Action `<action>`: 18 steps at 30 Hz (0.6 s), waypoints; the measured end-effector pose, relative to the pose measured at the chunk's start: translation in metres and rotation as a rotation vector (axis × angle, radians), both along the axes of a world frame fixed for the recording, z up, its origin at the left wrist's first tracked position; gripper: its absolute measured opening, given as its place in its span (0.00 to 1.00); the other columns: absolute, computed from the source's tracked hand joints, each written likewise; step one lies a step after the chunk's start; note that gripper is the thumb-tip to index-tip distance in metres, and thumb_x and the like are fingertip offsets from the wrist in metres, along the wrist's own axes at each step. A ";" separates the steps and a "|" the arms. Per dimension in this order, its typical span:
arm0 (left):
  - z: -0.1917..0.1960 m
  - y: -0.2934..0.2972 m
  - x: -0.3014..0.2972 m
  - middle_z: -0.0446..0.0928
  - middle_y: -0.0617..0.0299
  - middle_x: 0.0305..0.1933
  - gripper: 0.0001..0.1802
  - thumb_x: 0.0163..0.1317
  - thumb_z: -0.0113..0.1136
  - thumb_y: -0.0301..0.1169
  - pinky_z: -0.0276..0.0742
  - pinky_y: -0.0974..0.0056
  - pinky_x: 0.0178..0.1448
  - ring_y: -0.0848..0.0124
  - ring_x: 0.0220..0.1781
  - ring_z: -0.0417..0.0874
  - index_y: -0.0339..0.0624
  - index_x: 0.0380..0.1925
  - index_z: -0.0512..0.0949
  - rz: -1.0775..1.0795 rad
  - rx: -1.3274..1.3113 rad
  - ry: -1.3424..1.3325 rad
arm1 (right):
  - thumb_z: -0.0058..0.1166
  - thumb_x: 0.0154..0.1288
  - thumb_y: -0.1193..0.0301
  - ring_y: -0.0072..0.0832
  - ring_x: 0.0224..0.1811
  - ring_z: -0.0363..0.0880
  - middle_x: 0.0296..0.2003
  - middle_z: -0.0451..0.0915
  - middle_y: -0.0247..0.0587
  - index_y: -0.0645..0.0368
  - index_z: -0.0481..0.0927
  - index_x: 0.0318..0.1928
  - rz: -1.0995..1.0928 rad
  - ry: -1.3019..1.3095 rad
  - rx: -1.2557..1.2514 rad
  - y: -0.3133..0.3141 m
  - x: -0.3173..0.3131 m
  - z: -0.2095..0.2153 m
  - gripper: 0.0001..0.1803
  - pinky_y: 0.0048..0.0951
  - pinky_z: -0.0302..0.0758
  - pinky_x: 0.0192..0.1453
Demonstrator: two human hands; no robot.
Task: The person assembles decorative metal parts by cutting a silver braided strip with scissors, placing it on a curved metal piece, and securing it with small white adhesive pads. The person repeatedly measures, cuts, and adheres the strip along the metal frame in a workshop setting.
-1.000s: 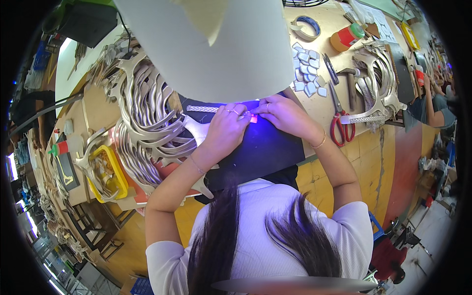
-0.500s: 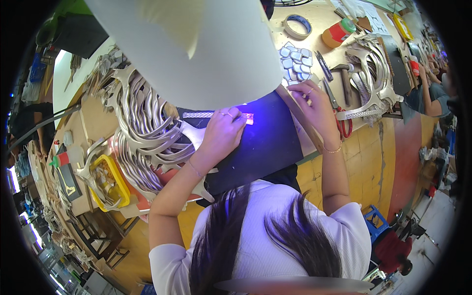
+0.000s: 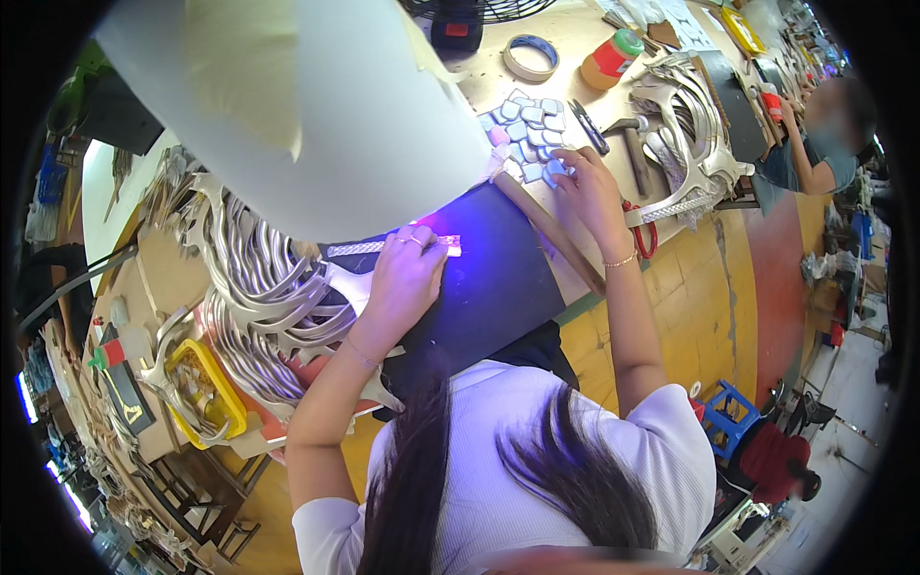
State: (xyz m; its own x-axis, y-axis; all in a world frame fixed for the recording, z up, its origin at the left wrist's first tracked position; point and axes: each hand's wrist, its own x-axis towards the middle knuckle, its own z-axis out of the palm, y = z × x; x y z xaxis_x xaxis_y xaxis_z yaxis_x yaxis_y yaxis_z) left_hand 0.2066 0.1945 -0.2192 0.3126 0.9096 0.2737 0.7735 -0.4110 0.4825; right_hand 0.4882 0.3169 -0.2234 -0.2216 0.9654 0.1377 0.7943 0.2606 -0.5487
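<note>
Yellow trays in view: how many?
2. One yellow tray is left of the person's left forearm; a second yellow tray is toward the picture's upper right. More may be hidden among the clutter.

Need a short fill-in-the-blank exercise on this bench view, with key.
1. The left hand is on the braided silver strip, over a mat coloured ____.
2. The right hand is at the pile of small pale tabs, its wrist wearing a ____.
3. The jar beside the tape roll has a lid coloured ____.
4. The plastic stool is coloured ____.

Missing words: black; bracelet; green; blue.
</note>
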 end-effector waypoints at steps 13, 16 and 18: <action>-0.002 -0.002 0.000 0.77 0.58 0.39 0.07 0.57 0.67 0.26 0.74 0.58 0.52 0.60 0.46 0.78 0.38 0.35 0.84 0.035 -0.023 -0.050 | 0.65 0.59 0.73 0.36 0.34 0.82 0.35 0.79 0.46 0.63 0.78 0.43 -0.005 -0.115 -0.147 0.012 0.002 -0.007 0.13 0.37 0.79 0.42; -0.002 -0.003 0.000 0.77 0.58 0.39 0.07 0.58 0.67 0.26 0.74 0.58 0.52 0.59 0.45 0.78 0.37 0.36 0.84 0.039 -0.005 -0.061 | 0.64 0.59 0.74 0.33 0.31 0.81 0.34 0.81 0.44 0.64 0.78 0.41 -0.043 0.045 -0.145 0.008 0.002 -0.001 0.11 0.33 0.77 0.38; -0.002 -0.003 0.000 0.77 0.58 0.40 0.07 0.58 0.67 0.26 0.74 0.57 0.52 0.59 0.46 0.78 0.37 0.37 0.84 0.034 -0.006 -0.061 | 0.62 0.60 0.75 0.29 0.29 0.80 0.34 0.82 0.43 0.64 0.77 0.40 -0.125 0.182 -0.143 0.004 0.003 0.004 0.10 0.30 0.76 0.36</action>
